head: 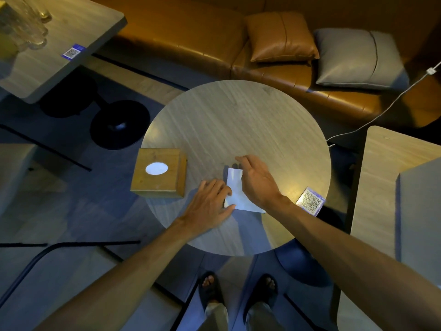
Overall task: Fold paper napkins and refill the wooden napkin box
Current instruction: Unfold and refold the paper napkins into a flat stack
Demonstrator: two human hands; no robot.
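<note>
Brown sofa (191,37) behind the round table (238,111); wooden napkin box (158,173) at the table's left edge, white oval opening up. Left grip (210,201) apart, fingers flat, pressing the near-left edge of the white napkin (235,189), which lies on the table near the box's right side. Right grip (255,180) covers the napkin's right side; apart or pinching, cannot tell.

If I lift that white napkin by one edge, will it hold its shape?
Probably not: the napkin looks thin and lies flat, so it should droop. Likely very light; it may slide on the smooth table unless the left hand presses it.
</note>
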